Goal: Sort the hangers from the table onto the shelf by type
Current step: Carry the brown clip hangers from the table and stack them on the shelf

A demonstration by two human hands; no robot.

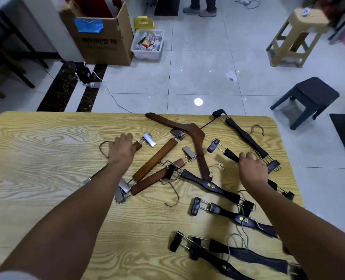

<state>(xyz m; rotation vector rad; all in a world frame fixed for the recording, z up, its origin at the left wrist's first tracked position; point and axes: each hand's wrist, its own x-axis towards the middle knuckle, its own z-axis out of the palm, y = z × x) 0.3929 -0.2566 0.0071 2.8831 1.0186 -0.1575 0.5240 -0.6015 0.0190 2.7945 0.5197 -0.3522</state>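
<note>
Wood-grain laminate in pale yellow covers the surface (46,148), where hangers of several kinds lie scattered over its right half. The left hand (122,148) reaches out over a brown clip hanger (137,146), its fingers curled down across the middle of the wooden bar; a metal clip (149,139) sticks out to the right of the hand and the wire hook shows on its left. The right hand (252,168) is closed around the middle of a black clip hanger (231,155) near the surface's right edge, with that hanger's bar running out to the upper left. Between the two hands lie two more brown wooden clip hangers (155,160), side by side and slanted, and a larger brown coat hanger (175,124) with its angled arms spread toward the far edge. Another black hanger (246,136) lies diagonally beyond the right hand. Nearer the person, a black hanger with gold characters (210,185) touches the brown ones at its left end, a second lettered one (242,219) lies just below it, and two further black hangers (248,255) overlap at the near right corner, partly under the right forearm. On the tiled floor beyond stand a cardboard box (103,41), a clear bin (147,45) of small packets, a beige stool (294,37) and a dark stool (309,98).
</note>
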